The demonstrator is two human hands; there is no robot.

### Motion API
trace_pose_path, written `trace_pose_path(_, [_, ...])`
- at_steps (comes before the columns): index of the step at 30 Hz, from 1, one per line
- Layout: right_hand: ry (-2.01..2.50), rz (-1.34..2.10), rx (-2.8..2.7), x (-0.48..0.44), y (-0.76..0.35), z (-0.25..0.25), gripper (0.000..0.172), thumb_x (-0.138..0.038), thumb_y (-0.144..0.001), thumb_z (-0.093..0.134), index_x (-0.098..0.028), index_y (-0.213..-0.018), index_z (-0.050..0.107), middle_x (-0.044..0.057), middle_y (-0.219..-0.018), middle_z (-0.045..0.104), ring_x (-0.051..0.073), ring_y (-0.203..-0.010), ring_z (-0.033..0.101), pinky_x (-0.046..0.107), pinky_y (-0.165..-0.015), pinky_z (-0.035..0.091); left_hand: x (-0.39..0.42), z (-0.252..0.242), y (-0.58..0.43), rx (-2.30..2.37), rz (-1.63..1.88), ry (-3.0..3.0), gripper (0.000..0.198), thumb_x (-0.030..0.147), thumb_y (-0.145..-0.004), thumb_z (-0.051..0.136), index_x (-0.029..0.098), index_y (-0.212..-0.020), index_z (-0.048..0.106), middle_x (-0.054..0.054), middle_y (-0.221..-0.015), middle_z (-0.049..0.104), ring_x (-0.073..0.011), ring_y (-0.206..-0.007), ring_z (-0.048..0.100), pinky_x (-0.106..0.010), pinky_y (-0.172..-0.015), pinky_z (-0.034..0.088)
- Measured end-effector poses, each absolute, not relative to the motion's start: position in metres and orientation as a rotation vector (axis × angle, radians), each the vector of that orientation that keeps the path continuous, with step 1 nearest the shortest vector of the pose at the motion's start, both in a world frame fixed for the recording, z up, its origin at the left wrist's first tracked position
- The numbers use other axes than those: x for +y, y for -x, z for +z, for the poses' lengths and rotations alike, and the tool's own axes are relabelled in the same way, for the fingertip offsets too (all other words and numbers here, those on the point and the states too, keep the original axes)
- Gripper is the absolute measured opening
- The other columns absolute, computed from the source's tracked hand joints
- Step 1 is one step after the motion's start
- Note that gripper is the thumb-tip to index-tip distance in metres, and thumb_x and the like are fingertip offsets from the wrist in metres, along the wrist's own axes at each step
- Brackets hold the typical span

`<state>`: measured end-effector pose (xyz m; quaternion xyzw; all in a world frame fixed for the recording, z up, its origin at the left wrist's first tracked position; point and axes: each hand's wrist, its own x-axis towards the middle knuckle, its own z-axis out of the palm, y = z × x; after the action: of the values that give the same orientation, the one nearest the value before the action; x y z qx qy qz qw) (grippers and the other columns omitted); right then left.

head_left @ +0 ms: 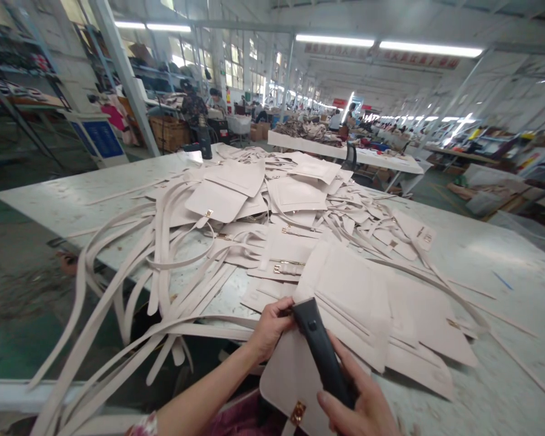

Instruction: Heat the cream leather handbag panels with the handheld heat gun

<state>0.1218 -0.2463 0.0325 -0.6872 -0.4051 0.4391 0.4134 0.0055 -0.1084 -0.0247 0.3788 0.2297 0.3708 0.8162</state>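
My right hand (361, 393) is wrapped round a black handheld tool (320, 348), shaped like an electric hair clipper with a button near its wide head. The head lies at the upper edge of a beige leather bag panel (290, 375) with a gold clasp (298, 412) at its lower end. My left hand (275, 327) pinches that upper edge, fingertips close beside the tool's head. Just beyond, stacked beige bag pieces (345, 297) with stitched pockets cover the table. Whether the tool's head touches the leather, I cannot tell.
A heap of beige pieces (227, 188) and long straps (118, 260) spreads over the white table (504, 303), with straps hanging off its left edge. A black bottle-like object (204, 140) stands at the far edge. Other people (193, 106) and worktables are farther off.
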Motion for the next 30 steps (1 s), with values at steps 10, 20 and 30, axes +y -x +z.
trace_pose_path(10, [1.653,1.161,-0.81,-0.228,-0.124,0.055,0.074,-0.036,-0.07,0.06,-0.024,-0.135,0.027,-0.006,-0.061,0.057,0.009,-0.041,0.046,0.022,-0.041,0.037,-0.099,-0.029,-0.006,0.544,0.798,-0.75,0.046,0.016,-0.065,0.062,0.016,-0.111,0.058,-0.007,-0.097,0.063,-0.0161,-0.077,0.058,-0.025,-0.067,0.044])
trace_pose_path(20, [1.663,1.314,-0.83,-0.229,-0.141,0.047,0.078,-0.034,-0.071,0.057,-0.018,-0.137,0.019,-0.007,-0.047,0.052,0.012,-0.037,0.047,0.022,-0.036,0.037,-0.079,-0.026,-0.021,0.538,0.684,-1.006,0.038,0.016,-0.064,0.064,0.012,-0.102,0.065,-0.004,-0.084,0.065,-0.0167,-0.075,0.056,-0.023,-0.067,0.041])
trace_pose_path(30, [1.556,1.234,-0.76,-0.235,-0.12,0.052,0.075,-0.021,-0.068,0.056,-0.022,-0.136,0.026,-0.004,-0.072,0.061,0.008,-0.046,0.046,0.021,-0.044,0.036,-0.101,-0.031,0.001,0.718,0.687,-0.934,0.045,0.018,-0.062,0.065,0.014,-0.106,0.06,-0.004,-0.086,0.068,-0.0188,-0.074,0.061,-0.025,-0.066,0.046])
